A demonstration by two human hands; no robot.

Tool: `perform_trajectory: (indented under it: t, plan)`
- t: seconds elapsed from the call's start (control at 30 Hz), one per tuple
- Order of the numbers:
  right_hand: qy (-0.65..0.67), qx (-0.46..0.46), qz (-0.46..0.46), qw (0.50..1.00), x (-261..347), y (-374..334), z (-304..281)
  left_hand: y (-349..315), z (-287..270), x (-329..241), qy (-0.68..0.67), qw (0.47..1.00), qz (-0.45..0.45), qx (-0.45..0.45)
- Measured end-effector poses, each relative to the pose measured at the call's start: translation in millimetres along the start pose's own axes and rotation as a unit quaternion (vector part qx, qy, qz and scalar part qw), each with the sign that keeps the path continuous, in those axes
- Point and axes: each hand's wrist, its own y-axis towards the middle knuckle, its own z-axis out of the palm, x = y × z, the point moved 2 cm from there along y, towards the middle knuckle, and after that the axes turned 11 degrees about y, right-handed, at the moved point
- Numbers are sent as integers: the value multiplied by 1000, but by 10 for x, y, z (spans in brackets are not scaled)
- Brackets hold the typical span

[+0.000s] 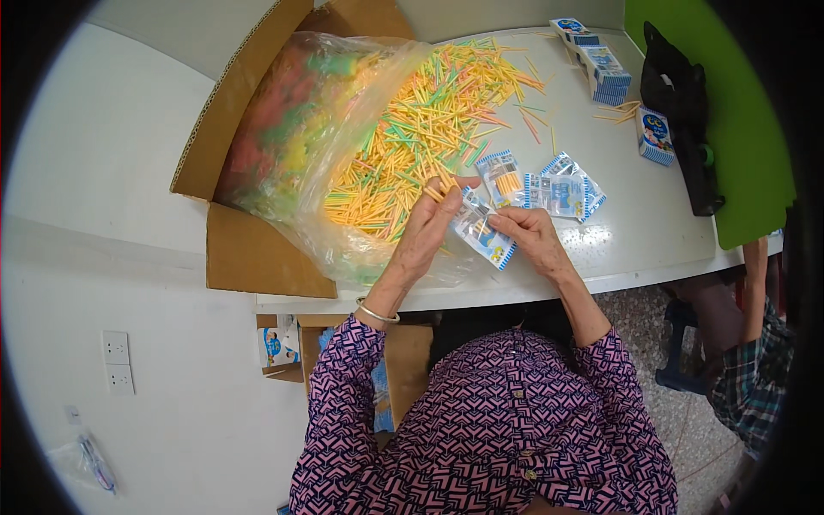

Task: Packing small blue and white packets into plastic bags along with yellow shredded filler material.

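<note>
My left hand (422, 225) is closed on several thin orange sticks (433, 192) and rests against the upper end of a small clear packet with blue-striped ends. My right hand (534, 239) pinches the side of that packet (486, 244), which has some sticks inside. Just beyond my hands lies another packet (499, 172) with orange sticks showing through it. To its right, flat packets (560, 196) overlap on the table. A big heap of yellow, orange, green and pink sticks (429, 112) spreads beyond my left hand.
The heap spills from a clear plastic bag (318, 184) in an open cardboard box (266, 249). Stacked small blue-and-white packs (606, 75), one separate pack (656, 137) and a black object (678, 94) stand by the green panel (751, 129). Another person's arm (754, 287) shows at right.
</note>
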Motion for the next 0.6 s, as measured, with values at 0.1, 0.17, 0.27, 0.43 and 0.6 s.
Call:
perform_trajectory:
  t: [0.1,0.17,0.27,0.43,0.6]
  plan:
    - [-30,17,-26,999,-16,54,-21,7,-49,-16,-25,1000,-6,15]
    - [-20,14,-26,999,-19,77,-11,4,-86,11,34,999,1,-16]
    - [-6,1,-26,1000,-17,92,9,1,-171,-1,258,961,98,-11]
    - [9,-21,-24,999,-26,100,-38,6,-310,-86,448,890,67,55]
    - [10,4,-89,996,0,142,18,112,-259,-159,224,974,21,-15]
